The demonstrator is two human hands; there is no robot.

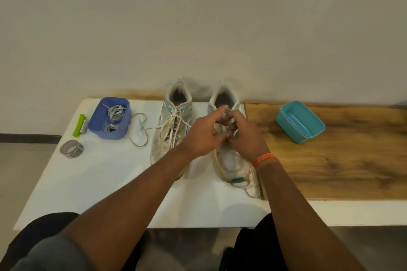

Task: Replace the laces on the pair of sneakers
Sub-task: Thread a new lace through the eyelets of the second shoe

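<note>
Two worn white sneakers with teal marks stand side by side, toes toward me. The left sneaker (174, 121) is laced with an off-white lace. Over the tongue of the right sneaker (229, 160) both my hands meet. My left hand (203, 132) has its fingers curled at the eyelets, index finger stretched out. My right hand (244, 134) pinches a pale lace near the tongue. A loose lace (251, 185) loops around the right sneaker's toe. Another loose lace (138, 130) lies beside the left sneaker.
A purple tub (100, 122) holding grey laces stands at the left, with a green tool (78, 126) and a tape roll (71, 148) near it. A teal tub (312, 132) sits on the wooden board (352, 160) at the right. A white sheet (99, 182) covers the table.
</note>
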